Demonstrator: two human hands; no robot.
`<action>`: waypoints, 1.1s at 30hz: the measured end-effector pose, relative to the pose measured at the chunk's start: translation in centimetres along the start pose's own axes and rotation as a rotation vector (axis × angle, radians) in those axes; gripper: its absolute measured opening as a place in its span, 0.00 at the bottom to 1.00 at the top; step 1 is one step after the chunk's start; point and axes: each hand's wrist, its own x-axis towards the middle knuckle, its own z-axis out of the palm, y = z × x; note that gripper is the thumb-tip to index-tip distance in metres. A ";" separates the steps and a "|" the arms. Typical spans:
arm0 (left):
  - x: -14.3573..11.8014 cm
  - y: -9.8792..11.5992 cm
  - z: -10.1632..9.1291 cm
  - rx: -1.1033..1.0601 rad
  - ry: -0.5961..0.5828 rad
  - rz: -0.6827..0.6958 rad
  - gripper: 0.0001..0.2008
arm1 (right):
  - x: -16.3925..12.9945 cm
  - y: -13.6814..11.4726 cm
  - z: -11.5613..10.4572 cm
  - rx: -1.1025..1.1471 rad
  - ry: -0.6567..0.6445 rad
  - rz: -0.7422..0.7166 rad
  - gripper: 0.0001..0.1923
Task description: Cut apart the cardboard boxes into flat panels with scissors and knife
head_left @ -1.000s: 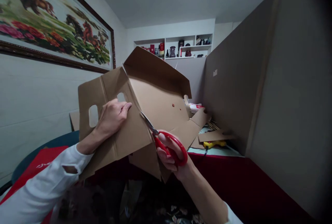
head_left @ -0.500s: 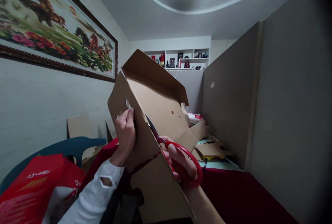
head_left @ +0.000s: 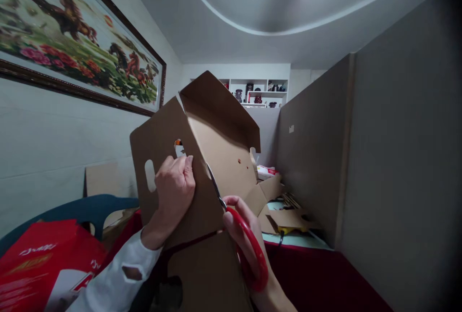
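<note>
An opened brown cardboard box is tilted up in front of me. My left hand is closed on its left side panel, just below a small torn hole that shows something white and orange. An oval handle slot lies left of the knuckles. With its fingers through the red handles, my right hand grips a pair of scissors. Their narrow blades lie along the crease between the side panel and the box's inner face. A lower flap hangs beneath, past a dark slit.
Cardboard pieces and a yellow item lie on a pale green mat on the dark red tablecloth. A grey partition stands at right. At left are a blue chair and a red bag.
The side panel has swung more towards me, so its oval slot shows. The scissors have turned steeper along the crease, and the view has shifted slightly.
</note>
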 end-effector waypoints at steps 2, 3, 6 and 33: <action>-0.3 -0.1 -0.1 0.049 0.035 0.033 0.19 | 0.0 0.2 0.0 -0.023 0.009 0.006 0.31; -0.5 -0.2 -0.2 0.076 0.051 0.056 0.19 | 0.0 0.3 0.0 -0.040 0.002 0.007 0.31; -0.6 -0.4 -0.5 0.119 0.070 0.121 0.19 | 0.0 0.5 -0.1 -0.087 -0.028 -0.002 0.30; -2.7 -2.8 0.4 0.151 -0.038 0.329 0.20 | -0.2 0.0 -2.2 -0.341 -0.096 0.224 0.21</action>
